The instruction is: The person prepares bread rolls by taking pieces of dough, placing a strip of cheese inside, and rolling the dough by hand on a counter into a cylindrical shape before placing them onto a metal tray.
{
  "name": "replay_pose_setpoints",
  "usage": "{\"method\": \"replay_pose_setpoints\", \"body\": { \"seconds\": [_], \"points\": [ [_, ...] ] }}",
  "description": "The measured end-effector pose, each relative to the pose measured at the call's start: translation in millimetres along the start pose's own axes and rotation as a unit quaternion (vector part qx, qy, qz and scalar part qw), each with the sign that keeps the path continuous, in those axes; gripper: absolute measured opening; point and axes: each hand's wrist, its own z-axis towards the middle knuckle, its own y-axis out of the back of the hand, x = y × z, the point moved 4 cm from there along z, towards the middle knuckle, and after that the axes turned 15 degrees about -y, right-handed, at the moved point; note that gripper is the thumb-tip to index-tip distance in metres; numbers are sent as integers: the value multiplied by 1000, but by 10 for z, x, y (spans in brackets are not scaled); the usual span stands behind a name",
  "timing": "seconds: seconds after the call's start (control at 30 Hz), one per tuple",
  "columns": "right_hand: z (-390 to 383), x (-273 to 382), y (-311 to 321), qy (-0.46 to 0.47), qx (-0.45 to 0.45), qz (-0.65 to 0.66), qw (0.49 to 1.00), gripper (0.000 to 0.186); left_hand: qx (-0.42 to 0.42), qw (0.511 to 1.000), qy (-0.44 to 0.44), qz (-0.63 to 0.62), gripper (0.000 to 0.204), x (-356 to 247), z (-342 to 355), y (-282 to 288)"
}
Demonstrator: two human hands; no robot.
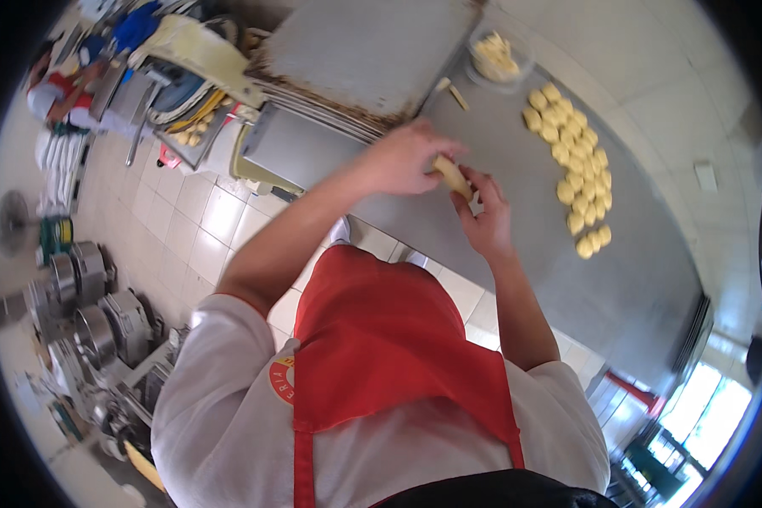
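Over the steel worktable (533, 241), my left hand (408, 159) and my right hand (486, 213) pinch a short, curved piece of pale dough (454, 177) between them. The left fingers close on its upper end, the right thumb and fingers on its lower end. Whether anything is inside the dough, I cannot tell. Several rounded dough pieces (574, 157) lie in close rows to the right of my hands. Beyond my hands, a clear bowl (474, 78) holds pale yellow sticks (495, 57), and a loose stick (459, 97) rests on the table close by.
Stacked, browned baking trays (356, 51) take up the table's far left. Further left stand a cart with trays and cloths (186, 106) and a co-worker (59, 93) at another counter. Mixers (114, 326) stand on the tiled floor at the lower left.
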Motion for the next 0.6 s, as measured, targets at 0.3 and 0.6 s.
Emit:
{"method": "replay_pose_setpoints", "body": {
  "seconds": [0.3,0.6],
  "points": [
    [1953,2553,-1523,126,-144,141,972,50,-405,881,-95,224,67,-403,-2026,2593],
    [2192,1792,-2481,-11,10,-31,999,50,-296,935,155,-118,55,276,-3241,1430]
  ]
}}
